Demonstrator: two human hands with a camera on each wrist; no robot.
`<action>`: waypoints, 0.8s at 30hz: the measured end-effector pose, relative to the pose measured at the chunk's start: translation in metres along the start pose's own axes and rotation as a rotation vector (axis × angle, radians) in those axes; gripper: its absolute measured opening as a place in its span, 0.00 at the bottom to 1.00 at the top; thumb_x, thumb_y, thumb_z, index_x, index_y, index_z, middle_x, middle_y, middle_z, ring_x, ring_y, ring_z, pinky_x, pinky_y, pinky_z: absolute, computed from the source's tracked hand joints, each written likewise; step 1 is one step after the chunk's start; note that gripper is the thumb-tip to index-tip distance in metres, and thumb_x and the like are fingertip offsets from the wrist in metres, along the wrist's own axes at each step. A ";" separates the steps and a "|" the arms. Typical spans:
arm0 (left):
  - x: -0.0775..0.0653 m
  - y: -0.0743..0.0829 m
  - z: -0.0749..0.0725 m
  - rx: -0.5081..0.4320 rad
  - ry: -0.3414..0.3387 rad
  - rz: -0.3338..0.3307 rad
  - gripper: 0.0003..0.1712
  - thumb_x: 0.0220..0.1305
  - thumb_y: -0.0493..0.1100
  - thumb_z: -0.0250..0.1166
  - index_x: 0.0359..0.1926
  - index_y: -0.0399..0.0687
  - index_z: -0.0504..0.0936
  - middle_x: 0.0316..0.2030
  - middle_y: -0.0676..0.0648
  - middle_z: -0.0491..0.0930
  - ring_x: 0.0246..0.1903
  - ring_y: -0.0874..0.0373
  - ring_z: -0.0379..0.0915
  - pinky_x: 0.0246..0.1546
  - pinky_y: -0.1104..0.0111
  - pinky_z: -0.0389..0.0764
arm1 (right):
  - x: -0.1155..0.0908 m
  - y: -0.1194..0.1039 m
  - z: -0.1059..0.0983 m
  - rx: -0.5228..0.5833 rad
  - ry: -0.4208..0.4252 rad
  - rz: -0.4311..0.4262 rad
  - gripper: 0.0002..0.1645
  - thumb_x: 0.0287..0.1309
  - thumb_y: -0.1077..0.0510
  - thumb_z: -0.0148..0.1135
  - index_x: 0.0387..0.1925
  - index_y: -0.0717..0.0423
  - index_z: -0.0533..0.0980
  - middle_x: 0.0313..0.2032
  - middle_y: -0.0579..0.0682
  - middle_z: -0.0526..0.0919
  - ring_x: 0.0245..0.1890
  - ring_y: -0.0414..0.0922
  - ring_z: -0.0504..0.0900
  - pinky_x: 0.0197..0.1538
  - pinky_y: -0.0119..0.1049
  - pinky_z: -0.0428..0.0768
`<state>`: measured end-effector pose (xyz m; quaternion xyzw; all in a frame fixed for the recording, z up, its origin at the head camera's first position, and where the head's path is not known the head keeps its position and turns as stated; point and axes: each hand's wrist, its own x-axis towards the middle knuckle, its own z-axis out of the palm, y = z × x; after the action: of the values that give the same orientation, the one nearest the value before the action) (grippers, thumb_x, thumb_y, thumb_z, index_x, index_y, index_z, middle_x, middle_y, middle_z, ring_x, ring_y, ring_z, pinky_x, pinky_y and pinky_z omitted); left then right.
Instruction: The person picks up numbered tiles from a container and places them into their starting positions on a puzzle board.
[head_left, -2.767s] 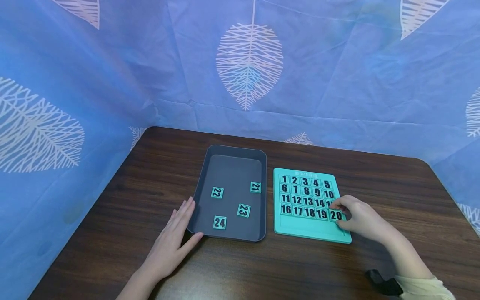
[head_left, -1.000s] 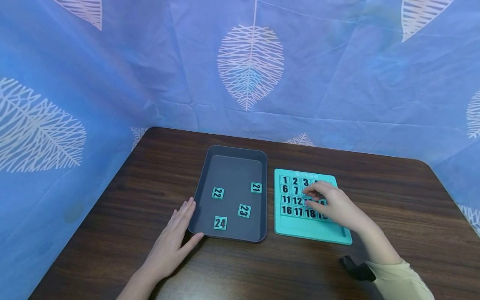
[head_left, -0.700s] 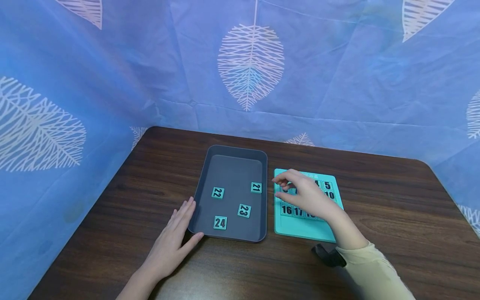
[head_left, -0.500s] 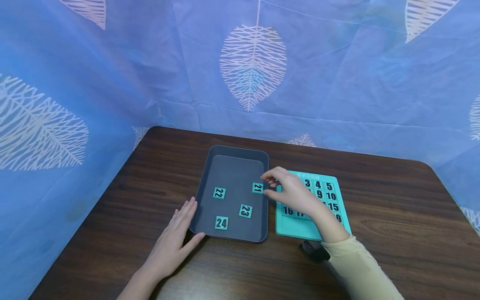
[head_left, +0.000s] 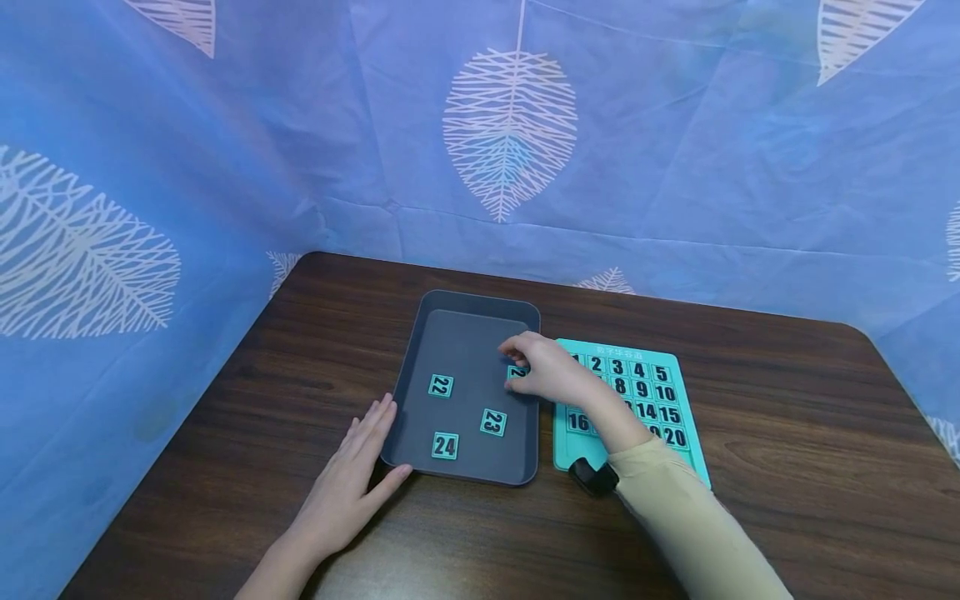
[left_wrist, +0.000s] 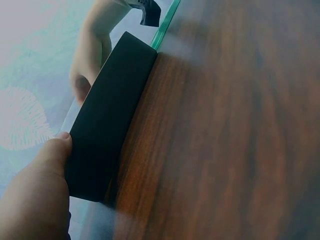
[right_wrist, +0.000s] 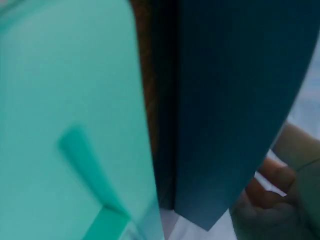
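My right hand [head_left: 546, 365] hovers over the right side of the dark grey tray [head_left: 472, 329], thumb and fingers apart around the number tile 21 [head_left: 517, 372], which they partly cover. Whether they touch that tile cannot be told. Tiles 22 [head_left: 441, 386], 23 [head_left: 492, 422] and 24 [head_left: 445, 446] lie loose in the tray. My left hand [head_left: 339, 487] rests at the tray's near left corner with straight fingers. In the left wrist view its thumb [left_wrist: 54, 152] touches the tray wall [left_wrist: 110, 120]. The right wrist view shows curled right fingers [right_wrist: 277, 175] beyond the tray wall.
Right of the tray, close to it, lies a turquoise number board [head_left: 572, 448] with rows of tiles up to 20 and a bare bottom strip. My right forearm crosses it. A blue leaf-patterned cloth [head_left: 360, 150] hangs behind the brown wooden table [head_left: 787, 400].
My right hand has left tile 20 on the board and moved left across it, then down to tile 21 in the tray. The left hand has stayed at the tray corner.
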<state>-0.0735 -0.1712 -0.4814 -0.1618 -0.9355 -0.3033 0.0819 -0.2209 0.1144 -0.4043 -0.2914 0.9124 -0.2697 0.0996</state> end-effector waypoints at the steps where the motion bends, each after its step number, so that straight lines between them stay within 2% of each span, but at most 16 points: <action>1: 0.000 0.000 0.000 0.000 -0.001 0.000 0.44 0.68 0.58 0.57 0.76 0.53 0.46 0.74 0.51 0.45 0.72 0.55 0.41 0.70 0.54 0.46 | 0.001 0.000 0.001 -0.015 -0.015 0.008 0.29 0.53 0.62 0.70 0.56 0.67 0.73 0.46 0.57 0.76 0.39 0.48 0.72 0.40 0.39 0.75; 4: 0.000 0.000 0.000 0.003 -0.002 -0.001 0.44 0.68 0.58 0.57 0.76 0.52 0.47 0.74 0.51 0.45 0.72 0.54 0.41 0.70 0.53 0.47 | 0.005 -0.002 0.002 -0.059 -0.041 0.042 0.29 0.52 0.62 0.70 0.55 0.68 0.73 0.41 0.57 0.76 0.36 0.48 0.70 0.37 0.40 0.71; 6: 0.000 0.000 0.000 0.004 -0.003 -0.005 0.44 0.68 0.58 0.57 0.76 0.52 0.47 0.74 0.51 0.45 0.72 0.55 0.40 0.69 0.52 0.47 | 0.006 -0.004 0.003 -0.092 -0.050 0.059 0.29 0.52 0.63 0.70 0.55 0.68 0.73 0.41 0.57 0.77 0.37 0.48 0.71 0.37 0.40 0.73; 12: 0.000 0.000 0.000 0.007 -0.004 -0.012 0.44 0.68 0.58 0.57 0.76 0.52 0.47 0.74 0.51 0.45 0.72 0.56 0.40 0.69 0.53 0.47 | 0.009 -0.007 0.006 -0.170 -0.084 0.059 0.26 0.54 0.64 0.67 0.55 0.67 0.74 0.50 0.60 0.79 0.50 0.53 0.76 0.49 0.44 0.78; 16: 0.000 -0.001 0.001 0.012 0.005 -0.002 0.43 0.68 0.58 0.57 0.76 0.52 0.47 0.74 0.50 0.45 0.72 0.55 0.41 0.70 0.53 0.47 | 0.010 -0.006 0.009 -0.174 -0.084 0.061 0.23 0.54 0.66 0.66 0.54 0.66 0.75 0.49 0.59 0.79 0.51 0.54 0.76 0.51 0.45 0.77; 24: 0.000 -0.002 0.001 0.014 0.010 0.010 0.44 0.68 0.57 0.57 0.76 0.51 0.47 0.74 0.50 0.45 0.72 0.55 0.41 0.69 0.53 0.47 | 0.013 -0.006 0.015 -0.153 -0.086 0.052 0.20 0.54 0.69 0.64 0.51 0.64 0.77 0.45 0.55 0.81 0.47 0.51 0.77 0.48 0.43 0.78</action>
<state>-0.0746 -0.1717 -0.4834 -0.1644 -0.9363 -0.2970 0.0895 -0.2233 0.0961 -0.4134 -0.2857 0.9324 -0.1837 0.1234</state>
